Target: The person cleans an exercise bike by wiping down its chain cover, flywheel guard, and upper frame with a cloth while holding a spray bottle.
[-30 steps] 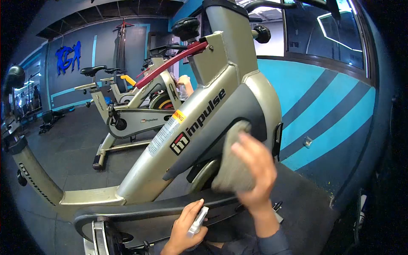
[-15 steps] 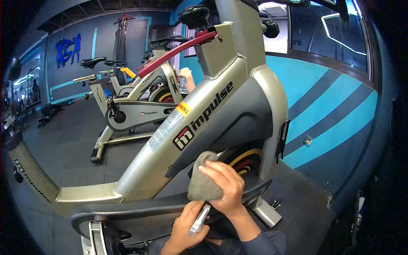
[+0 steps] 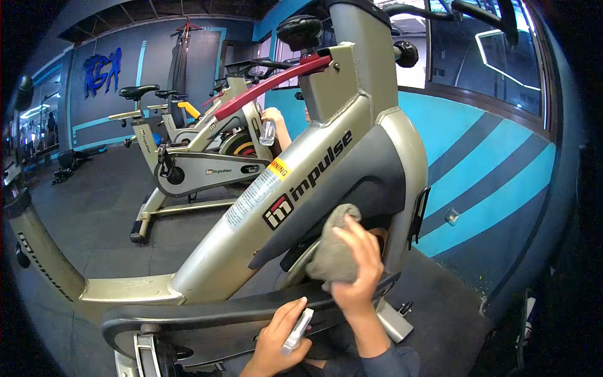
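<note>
A silver exercise bike frame [image 3: 251, 217] with a dark grey cover [image 3: 370, 169] stands right in front of me. My right hand [image 3: 361, 264] is closed on a grey-green cloth [image 3: 336, 251], which it holds near the flywheel, below the grey cover; the cloth hides part of the wheel. Lower down, my left hand [image 3: 279, 336] is wrapped round a small clear and white bottle [image 3: 298, 331], beside the black lower guard [image 3: 188, 320] of the bike.
Beyond the frame, another person's hand [image 3: 273, 116] holds a clear bottle [image 3: 268, 132] near a second exercise bike [image 3: 207, 169]. A striped blue wall [image 3: 477, 182] is on the right. A metal foot bar [image 3: 394, 322] sticks out near my right forearm.
My right hand moved with the cloth from the upper right down to the left, then back up and right. My left hand has stayed nearly in place with the bottle.
</note>
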Motion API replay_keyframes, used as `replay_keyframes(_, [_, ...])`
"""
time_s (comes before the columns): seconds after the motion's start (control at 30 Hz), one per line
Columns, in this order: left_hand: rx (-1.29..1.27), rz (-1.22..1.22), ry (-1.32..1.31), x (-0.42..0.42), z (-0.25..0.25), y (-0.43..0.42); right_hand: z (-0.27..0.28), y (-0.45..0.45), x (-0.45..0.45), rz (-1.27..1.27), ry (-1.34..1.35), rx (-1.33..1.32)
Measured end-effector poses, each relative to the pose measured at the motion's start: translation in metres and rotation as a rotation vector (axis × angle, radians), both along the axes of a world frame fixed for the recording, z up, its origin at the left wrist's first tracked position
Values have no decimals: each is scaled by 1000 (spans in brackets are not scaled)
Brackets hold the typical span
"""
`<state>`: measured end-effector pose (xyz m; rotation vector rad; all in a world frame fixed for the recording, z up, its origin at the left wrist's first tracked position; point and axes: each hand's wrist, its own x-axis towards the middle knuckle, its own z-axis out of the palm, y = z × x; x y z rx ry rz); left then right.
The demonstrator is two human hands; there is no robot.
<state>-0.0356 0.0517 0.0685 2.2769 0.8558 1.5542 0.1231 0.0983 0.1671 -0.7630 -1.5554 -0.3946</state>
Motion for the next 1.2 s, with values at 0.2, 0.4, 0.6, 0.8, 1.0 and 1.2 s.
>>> replay_keyframes(0.2, [-53,-11,-30,-3,-5,2,-11,-15,-1,156,-164,-87])
replay_keyframes(0.4, [-125,-74,-110,3,-2,0,0,-11,13,-107,-136,-40])
replay_keyframes(0.6, [-101,27,1,-1,-7,1,-17,-15,4,170,-261,-155])
replay_keyframes(0.8, [-109,-35,-61,-1,3,0,-15,-9,10,41,-34,28])
replay_keyframes(1.0, [-110,-60,-22,-4,-3,3,-13,-22,16,207,-239,-189])
replay_keyframes(1.2, [-45,-44,-20,-2,1,1,44,-25,32,-210,-147,43])
